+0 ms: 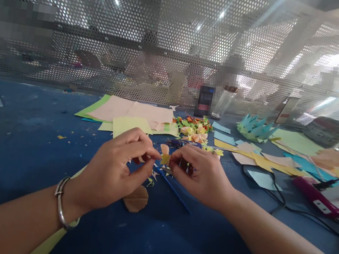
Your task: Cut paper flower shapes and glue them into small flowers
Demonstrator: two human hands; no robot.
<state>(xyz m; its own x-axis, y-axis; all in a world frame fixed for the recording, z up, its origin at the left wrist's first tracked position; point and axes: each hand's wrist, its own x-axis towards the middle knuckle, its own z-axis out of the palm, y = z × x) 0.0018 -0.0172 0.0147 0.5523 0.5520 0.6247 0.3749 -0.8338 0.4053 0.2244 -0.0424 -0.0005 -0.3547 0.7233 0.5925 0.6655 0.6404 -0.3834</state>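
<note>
Between my two hands is a small yellow paper flower (165, 159), pinched at its edges. My left hand (120, 164) grips its left side between thumb and forefinger. On the other side the fingertips of my right hand (199, 173) are closed on the same piece. A thin blue stick (174, 193) lies slanting on the table just below the hands. Beside my left hand rests a brown rounded piece (135, 199), partly covered by the hand. Small paper scraps (152, 177) are scattered beneath the fingers.
Pale paper sheets (120, 110) are stacked behind my left hand. A heap of small paper flowers (193, 127) sits farther back, near a glass bottle (224, 103). To the right are a blue folded-paper piece (255, 128), paper strips, and a magenta power strip (320, 200) with black cables.
</note>
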